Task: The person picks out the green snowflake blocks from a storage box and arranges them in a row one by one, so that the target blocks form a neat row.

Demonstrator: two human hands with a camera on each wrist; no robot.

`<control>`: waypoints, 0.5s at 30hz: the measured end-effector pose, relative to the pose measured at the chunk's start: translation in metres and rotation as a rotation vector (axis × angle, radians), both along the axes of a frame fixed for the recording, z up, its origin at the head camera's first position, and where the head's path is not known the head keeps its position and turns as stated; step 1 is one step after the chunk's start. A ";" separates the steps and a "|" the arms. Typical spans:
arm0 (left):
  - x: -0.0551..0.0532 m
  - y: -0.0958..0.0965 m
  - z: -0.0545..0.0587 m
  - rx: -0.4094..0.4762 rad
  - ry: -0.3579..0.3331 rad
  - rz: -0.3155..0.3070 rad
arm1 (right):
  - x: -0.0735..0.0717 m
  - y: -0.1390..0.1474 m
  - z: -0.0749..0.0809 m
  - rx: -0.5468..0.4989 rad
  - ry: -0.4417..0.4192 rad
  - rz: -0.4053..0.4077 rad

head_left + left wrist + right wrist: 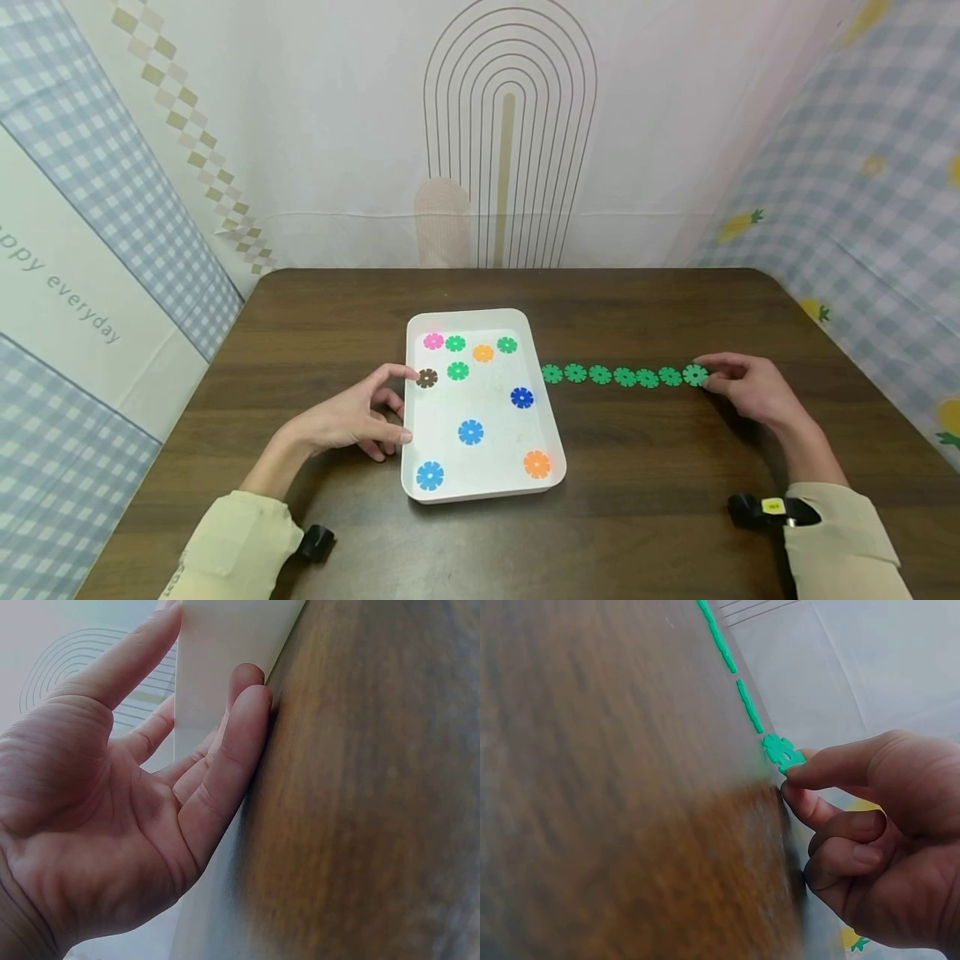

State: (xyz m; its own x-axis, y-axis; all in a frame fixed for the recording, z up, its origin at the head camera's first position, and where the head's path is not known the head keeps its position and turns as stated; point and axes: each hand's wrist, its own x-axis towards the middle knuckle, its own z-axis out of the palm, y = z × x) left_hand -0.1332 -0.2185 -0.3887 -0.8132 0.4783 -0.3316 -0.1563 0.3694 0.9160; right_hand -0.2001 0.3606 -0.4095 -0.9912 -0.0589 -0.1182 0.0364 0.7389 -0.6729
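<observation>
Pinched between thumb and index finger of the right hand (pixel 753 390): one green disc (pixel 694 375), notched round its edge. Fingertips nearly together, parted only by the disc; remaining fingers bent toward the palm. Held disc at the right-hand end of a row of six green discs (pixel 599 375), just beside the last of these. In the right wrist view, held disc tilted, face visible, against neighbours seen edge-on; contact with the table (pixel 637 517) impossible to tell. Row roughly straight, flat on dark wood, leading leftward to the side of a white tray (pixel 498 479).

At the tray's left side: left hand (pixel 356 412), thumb and index finger spread well apart, both touching the rim, other fingers loosely bent beside the outer wall; no disc in grasp. Index fingertip just beside a brown disc (pixel 426 378), inside the tray.

Also in the tray, well spread: toward the far end, a pink disc (pixel 433 341), three loose green discs (pixel 457 371) and a yellow-orange disc (pixel 483 353); right of middle, a dark blue disc (pixel 522 397); nearer, two light blue discs (pixel 470 432) and, at the near right corner, a pale orange disc (pixel 536 464).
</observation>
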 end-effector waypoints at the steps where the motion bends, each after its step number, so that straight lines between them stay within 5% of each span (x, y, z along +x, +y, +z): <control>1: 0.000 0.000 0.000 0.000 0.000 0.000 | 0.000 0.000 0.000 -0.001 -0.001 -0.003; 15: 0.001 0.000 0.000 0.012 -0.002 0.001 | 0.002 -0.001 0.001 -0.005 -0.006 -0.006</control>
